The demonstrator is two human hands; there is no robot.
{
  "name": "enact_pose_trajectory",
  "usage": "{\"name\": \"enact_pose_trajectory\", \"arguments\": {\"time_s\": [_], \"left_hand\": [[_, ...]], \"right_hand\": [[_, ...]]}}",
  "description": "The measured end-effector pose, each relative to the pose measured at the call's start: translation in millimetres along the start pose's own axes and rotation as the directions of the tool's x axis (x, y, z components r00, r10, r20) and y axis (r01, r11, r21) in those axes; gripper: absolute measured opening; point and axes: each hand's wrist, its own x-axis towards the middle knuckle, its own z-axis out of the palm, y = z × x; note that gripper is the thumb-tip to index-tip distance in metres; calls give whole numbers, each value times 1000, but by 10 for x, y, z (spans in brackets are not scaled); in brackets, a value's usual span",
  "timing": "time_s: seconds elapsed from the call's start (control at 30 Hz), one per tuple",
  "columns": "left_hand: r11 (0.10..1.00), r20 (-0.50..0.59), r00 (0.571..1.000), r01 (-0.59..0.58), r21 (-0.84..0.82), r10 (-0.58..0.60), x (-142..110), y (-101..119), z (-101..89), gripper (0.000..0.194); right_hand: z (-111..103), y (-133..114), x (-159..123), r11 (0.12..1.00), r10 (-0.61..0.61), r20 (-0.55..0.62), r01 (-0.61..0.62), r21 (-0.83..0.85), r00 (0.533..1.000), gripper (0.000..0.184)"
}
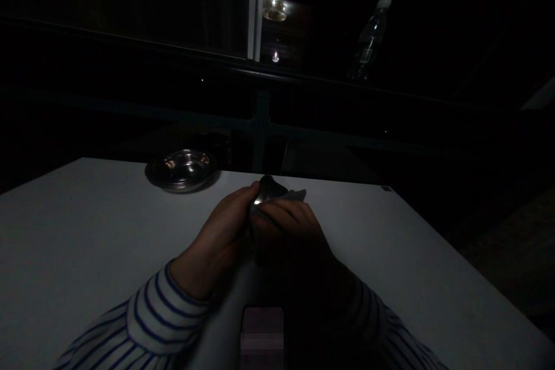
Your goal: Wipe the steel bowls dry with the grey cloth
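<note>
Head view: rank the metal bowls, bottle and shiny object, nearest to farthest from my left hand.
1. Shiny object: touching the left hand.
2. Metal bowls: left of the hand, near the table's far edge.
3. Bottle: upper right, beyond the table.

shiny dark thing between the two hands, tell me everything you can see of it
The shiny dark thing looks like metal, with a rounded top and a bright glint low on its left. It shows against the far part of the white table. The left hand grips its left edge; the right hand covers its lower part, beside a greyish, cloth-like piece. Its full shape is hidden.
</note>
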Motion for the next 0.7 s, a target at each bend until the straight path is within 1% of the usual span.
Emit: {"name": "enact_pose_trajectory", "arguments": {"time_s": [0.07, 0.13, 0.23, 0.3, 0.37, 0.4, 0.5, 0.57, 0.63, 0.7], "left_hand": [[1000, 56, 998, -6, 0, 6, 1, -28, 2, 9], [1000, 97, 995, -22, 7, 21, -2, -54, 15, 9], [999, 99, 995, -26, 45, 22, -16, -72, 38, 9], [998, 91, 995, -33, 59, 27, -27, -64, 44, 8], [998, 79, 997, -24, 52, 20, -33, -46, 37, 9], [999, 68, 998, -2, 49, -1, -34, -35, 30, 11], [997, 22, 998, 59, 52, -60, -26, -8, 6, 17], [997, 8, 999, 48, 66, -49, -15, -3, -2, 21], [997, 19, 1000, 14, 72, -16, -5, -10, -3, 20], [997, 57, 998, -17, 75, 13, 2, -28, -1, 18]], "right_hand": [[-38, 41, 10, 998, 56, 7, -56, 15, 998, 26], [-81, 96, 22, 989, 145, 10, -146, 20, 989, 26], [-121, 171, 36, 967, 251, 6, -251, 33, 968, 27], [-125, 187, 40, 962, 271, 10, -272, 37, 962, 28], [-114, 165, 41, 971, 239, 14, -239, 30, 971, 28], [-106, 143, 41, 978, 209, 16, -209, 22, 978, 28], [-81, 71, 32, 996, 93, 32, -93, 2, 995, 25], [-72, 48, 24, 1000, 23, 36, -24, 10, 999, 26], [-72, 64, 18, 1000, 5, 17, -5, 22, 1000, 25], [-81, 114, 18, 998, 55, -5, -55, 25, 998, 24]]}}
